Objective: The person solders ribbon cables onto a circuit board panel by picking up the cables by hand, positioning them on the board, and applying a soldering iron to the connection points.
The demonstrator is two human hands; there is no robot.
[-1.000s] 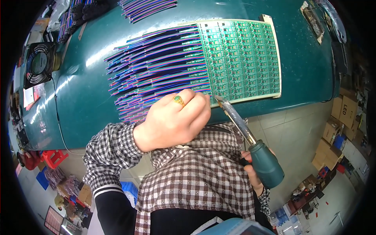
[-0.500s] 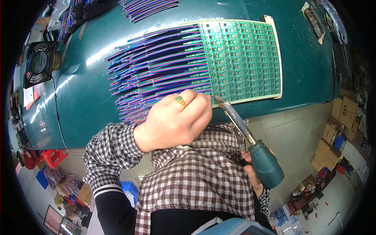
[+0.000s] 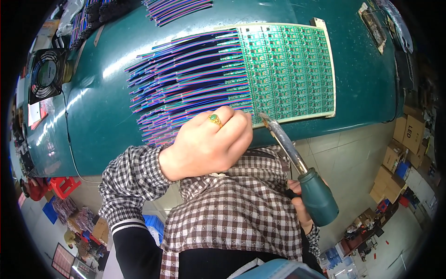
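Observation:
My right hand [image 3: 303, 211], partly hidden, is closed around the dark green handle of a soldering iron [image 3: 289, 148]. The iron's tip points up and left at the near edge of a green circuit board panel [image 3: 290, 74]. Just left of the tip, my left hand [image 3: 209, 139] is closed with its fingers curled over the nearest wires, a ring on one finger. Its fingertips face away, so what they pinch is hidden. Rows of multicoloured ribbon wires [image 3: 186, 79] run left from the panel, their right ends lying along its left part.
A green mat [image 3: 107, 121] covers the table. At the left stands a black fan [image 3: 46, 74] with a cord. More wire bundles [image 3: 176, 10] lie at the far side. A worn narrow tray [image 3: 371, 28] sits far right. Cardboard boxes [image 3: 388, 181] stand on the floor at right.
The soldering iron has shifted slightly right, its tip a little farther from my left fingers. My left hand has barely moved.

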